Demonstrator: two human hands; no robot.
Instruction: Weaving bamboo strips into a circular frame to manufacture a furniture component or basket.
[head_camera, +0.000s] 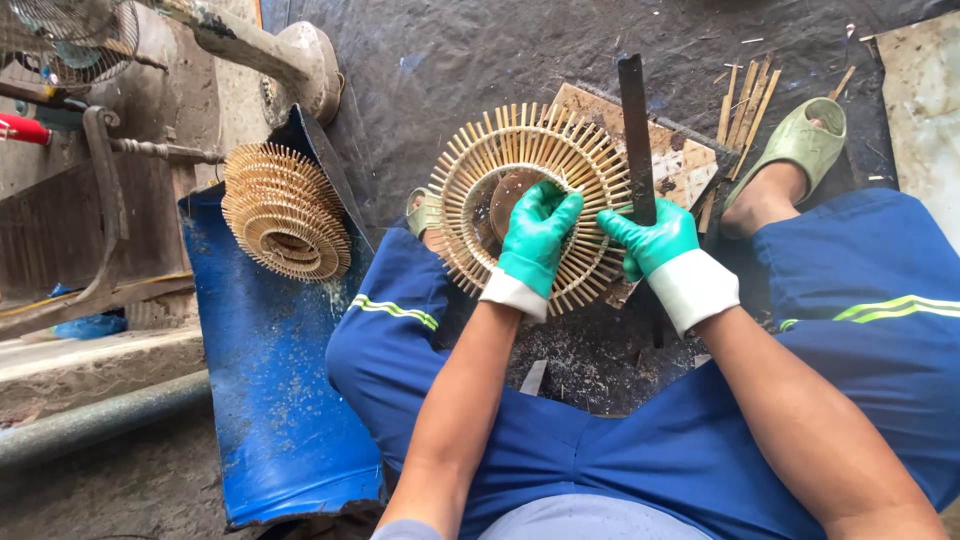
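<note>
The bamboo ring, a round frame of radiating sticks, stands between the person's knees over a wooden board. The left hand, gloved green, grips its inner rim. The right hand is closed around a dark blade set against the ring's edge. A stack of finished rings leans on a blue trough.

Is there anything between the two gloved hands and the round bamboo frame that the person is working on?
Nothing visible does. The left hand already grips the round bamboo frame near its middle. The right hand holds a dark flat blade upright at the frame's right edge, with no gap or object showing between blade and frame.
</note>
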